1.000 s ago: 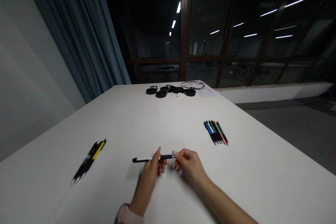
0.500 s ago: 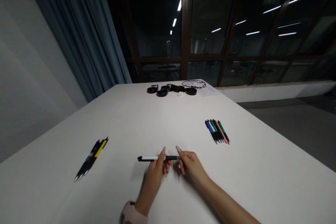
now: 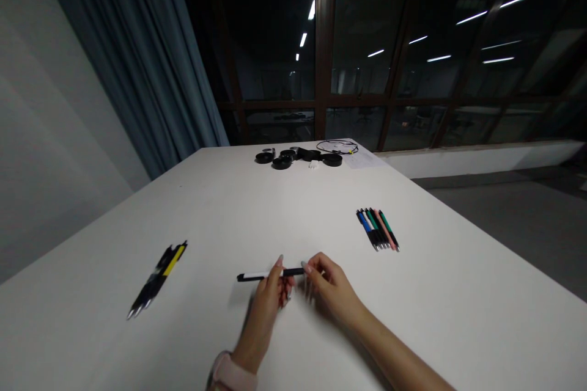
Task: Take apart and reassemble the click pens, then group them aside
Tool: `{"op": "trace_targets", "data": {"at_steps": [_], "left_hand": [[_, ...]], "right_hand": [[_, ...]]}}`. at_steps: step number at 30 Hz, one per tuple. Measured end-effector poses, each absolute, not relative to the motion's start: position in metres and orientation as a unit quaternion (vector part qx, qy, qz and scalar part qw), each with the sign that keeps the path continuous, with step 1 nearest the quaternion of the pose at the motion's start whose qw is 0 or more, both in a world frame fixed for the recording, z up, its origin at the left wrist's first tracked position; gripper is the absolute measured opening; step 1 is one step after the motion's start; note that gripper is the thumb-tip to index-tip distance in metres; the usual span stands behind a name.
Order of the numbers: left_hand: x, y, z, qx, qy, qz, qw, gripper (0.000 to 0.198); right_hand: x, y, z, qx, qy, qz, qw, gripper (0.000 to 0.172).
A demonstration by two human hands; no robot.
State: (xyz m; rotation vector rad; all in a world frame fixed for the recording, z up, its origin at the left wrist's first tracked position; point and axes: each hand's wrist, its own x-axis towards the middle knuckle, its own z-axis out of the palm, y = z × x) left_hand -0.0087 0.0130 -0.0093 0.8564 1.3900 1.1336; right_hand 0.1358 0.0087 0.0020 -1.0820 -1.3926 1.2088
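A black and white pen (image 3: 257, 275) is held level just above the white table (image 3: 293, 208). My left hand (image 3: 268, 299) pinches its middle between thumb and fingers. My right hand (image 3: 332, 287) closes its fingertips on the pen's right end. The pen's left tip points to the left, free of both hands.
A few black and yellow pens (image 3: 158, 278) lie at the left. A row of several coloured pens (image 3: 377, 229) lies at the right. Black round items and a cable (image 3: 302, 156) sit at the far edge, below dark windows. A curtain hangs at the left.
The pen and both hands have stayed in almost the same place; my right fingertips moved off the pen's end half a second ago and now grip it again.
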Motion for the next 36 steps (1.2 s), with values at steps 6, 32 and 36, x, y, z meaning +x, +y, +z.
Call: {"op": "trace_targets", "data": {"at_steps": [6,32,36], "left_hand": [[-0.0072,0.0118,-0.0075,0.359,0.595,0.468,0.545,0.067],[-0.0091,0.0106,-0.0091,0.362,0.582,0.486,0.542,0.066],[-0.0112,0.0113,-0.0094,0.369,0.584,0.488,0.534,0.065]], "right_hand": [[0.1376,0.0088,0.0015,-0.440,-0.604,0.502,0.436,0.058],[0.1425,0.0037,0.0070,-0.447,-0.702,0.388,0.396,0.044],[0.1432,0.0015,0.0093,-0.454,-0.688,0.421,0.379,0.055]]}}
